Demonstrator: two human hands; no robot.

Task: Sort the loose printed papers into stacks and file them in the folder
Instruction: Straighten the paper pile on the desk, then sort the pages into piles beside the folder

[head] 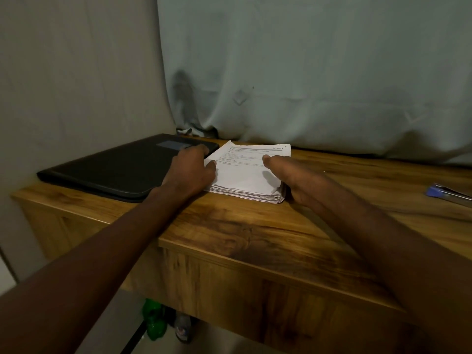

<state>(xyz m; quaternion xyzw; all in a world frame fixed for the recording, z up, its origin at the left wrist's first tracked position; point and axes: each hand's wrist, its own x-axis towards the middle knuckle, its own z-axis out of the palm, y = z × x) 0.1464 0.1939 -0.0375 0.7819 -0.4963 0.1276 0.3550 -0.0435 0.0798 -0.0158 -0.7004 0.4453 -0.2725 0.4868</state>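
Bare wooden desk (pixel 255 226) before papers (pixel 245 175); folder (pixel 115 167) left, pen (pixel 449 194) right.

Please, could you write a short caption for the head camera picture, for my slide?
Both hands, left hand and right hand, square a paper stack beside a closed black folder on a wooden desk.
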